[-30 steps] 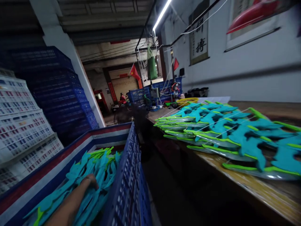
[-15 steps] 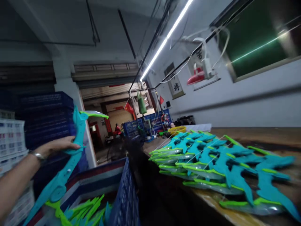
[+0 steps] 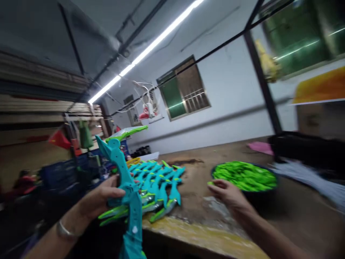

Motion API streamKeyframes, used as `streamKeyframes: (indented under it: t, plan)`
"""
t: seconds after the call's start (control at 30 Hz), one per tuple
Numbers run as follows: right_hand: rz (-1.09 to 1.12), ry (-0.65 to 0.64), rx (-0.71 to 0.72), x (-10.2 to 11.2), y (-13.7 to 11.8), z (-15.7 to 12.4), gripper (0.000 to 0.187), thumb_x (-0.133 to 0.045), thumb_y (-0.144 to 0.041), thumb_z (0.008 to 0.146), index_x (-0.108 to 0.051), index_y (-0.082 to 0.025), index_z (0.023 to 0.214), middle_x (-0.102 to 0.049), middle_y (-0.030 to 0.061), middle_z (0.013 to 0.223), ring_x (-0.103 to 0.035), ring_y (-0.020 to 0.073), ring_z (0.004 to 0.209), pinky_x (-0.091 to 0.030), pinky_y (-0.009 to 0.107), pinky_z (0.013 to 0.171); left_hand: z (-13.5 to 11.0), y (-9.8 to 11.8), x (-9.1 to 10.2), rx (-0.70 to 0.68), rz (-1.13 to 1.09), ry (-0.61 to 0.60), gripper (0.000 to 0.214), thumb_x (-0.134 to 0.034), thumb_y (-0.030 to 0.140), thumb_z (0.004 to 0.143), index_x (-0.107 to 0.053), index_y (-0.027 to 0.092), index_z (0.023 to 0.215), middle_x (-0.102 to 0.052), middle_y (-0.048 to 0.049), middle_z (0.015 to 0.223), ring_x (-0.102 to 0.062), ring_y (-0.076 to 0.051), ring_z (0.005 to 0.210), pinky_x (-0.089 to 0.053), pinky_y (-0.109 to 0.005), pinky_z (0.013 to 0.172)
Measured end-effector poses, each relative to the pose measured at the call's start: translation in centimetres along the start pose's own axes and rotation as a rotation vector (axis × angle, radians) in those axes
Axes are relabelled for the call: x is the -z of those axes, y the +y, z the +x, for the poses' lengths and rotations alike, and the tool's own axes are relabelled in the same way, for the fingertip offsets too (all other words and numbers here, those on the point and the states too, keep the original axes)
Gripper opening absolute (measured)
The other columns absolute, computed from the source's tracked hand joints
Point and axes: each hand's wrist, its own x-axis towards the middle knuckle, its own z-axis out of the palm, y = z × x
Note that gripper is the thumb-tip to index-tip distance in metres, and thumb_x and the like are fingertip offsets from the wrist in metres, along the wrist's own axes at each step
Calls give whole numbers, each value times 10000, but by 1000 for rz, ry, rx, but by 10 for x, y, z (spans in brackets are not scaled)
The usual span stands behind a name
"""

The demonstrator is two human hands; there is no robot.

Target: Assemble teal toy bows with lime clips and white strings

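My left hand [image 3: 107,192] is closed around the middle of a turquoise plastic toy bow [image 3: 134,212], which stands nearly upright with a green and clear limb at its top. The bow's lower end runs out of the frame. My right hand [image 3: 229,196] is over the table, fingertips pinched on a small bright green plastic piece [image 3: 210,183], mostly hidden by the fingers. Just behind that hand is a dark round basin [image 3: 275,181] heaped with similar green pieces [image 3: 242,174]. Several more turquoise bows [image 3: 161,194] lie in overlapping rows on the table, beyond my left hand.
The brown worktable [image 3: 194,194] has a yellowish front edge [image 3: 199,232]. A bundle of white strings [image 3: 307,180] lies at the right, near a pink sheet [image 3: 261,147] and a black item [image 3: 299,151]. A dark metal post [image 3: 265,86] rises behind the basin.
My view has swung right, away from the blue crate of bows. The bow in my left hand has come over to the table's edge. My right hand has come into view.
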Motion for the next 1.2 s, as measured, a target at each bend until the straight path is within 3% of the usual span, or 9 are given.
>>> streamKeyframes:
  t: [0.1, 0.17, 0.3, 0.53, 0.7, 0.83, 0.93, 1.07, 1.2]
  plan:
    - [-27, -139, -7, 11, -5, -39, 259, -835, -235, 730, -640, -149, 878, -646, -5, 764, -615, 156, 669, -497, 252, 560, 22, -69, -65, 8, -239, -156, 552, -860, 237, 687, -693, 143, 1204, -756, -139, 1189, -711, -314, 1072, -565, -390, 931]
    - [-37, -219, 24, 3, -7, -68, 298, -843, -222, 632, -654, -173, 857, -664, -2, 787, -620, 173, 715, -506, 278, 640, 23, -101, -96, -1, -319, -215, 523, -835, 267, 745, -690, 150, 1235, -730, -142, 1248, -676, -319, 1142, -543, -390, 968]
    - [-125, -313, 167, -9, -7, -117, 137, -761, -171, 708, -657, -202, 793, -653, 14, 1003, -620, 180, 936, -461, 257, 794, 7, -135, -125, 32, -451, -280, 508, -799, 280, 779, -691, 177, 1265, -705, -132, 1286, -617, -366, 1227, -508, -436, 1018]
    - [-248, -432, 115, -8, 8, -145, 204, -645, -132, 814, -655, -231, 992, -630, 48, 1133, -635, 213, 1052, -501, 301, 868, -21, -163, -127, 89, -520, -214, 472, -819, 294, 758, -714, 215, 1212, -685, -96, 1300, -552, -333, 1291, -456, -413, 1072]
    - [-309, -543, 104, -20, 6, -145, 282, -596, -91, 812, -756, -247, 984, -640, 69, 1224, -591, 234, 1214, -453, 342, 1031, -26, -174, -116, 175, -592, -256, 480, -805, 219, 664, -725, 194, 1136, -720, -85, 1156, -641, -276, 1039, -503, -352, 898]
    - [-149, -583, -69, -36, 5, -144, 221, -642, -186, 839, -791, -252, 988, -644, 77, 1213, -630, 241, 1150, -534, 299, 864, -25, -173, -100, 190, -549, -262, 533, -774, 187, 627, -720, 166, 1156, -733, -82, 1005, -634, -263, 948, -494, -335, 816]
    - [-63, -530, -156, -45, 8, -144, 136, -754, -291, 824, -792, -256, 950, -701, 54, 1103, -663, 224, 1056, -539, 281, 835, -26, -174, -91, 174, -507, -225, 433, -792, 224, 682, -723, 153, 1103, -732, -85, 944, -637, -260, 928, -497, -334, 804]
    - [-22, -456, -310, -48, 12, -150, 348, -859, -378, 777, -746, -277, 1090, -753, 34, 999, -697, 216, 960, -546, 322, 876, -35, -185, -88, 154, -612, -115, 449, -822, 324, 761, -693, 156, 1156, -735, -134, 1136, -658, -304, 1047, -518, -373, 886]
    - [-74, -390, -305, -44, 16, -160, 306, -876, -401, 765, -753, -242, 996, -758, 56, 1038, -694, 236, 972, -547, 340, 890, -50, -202, -95, 130, -781, -2, 523, -793, 334, 827, -623, 218, 1308, -666, -117, 1357, -582, -334, 1278, -468, -411, 1062]
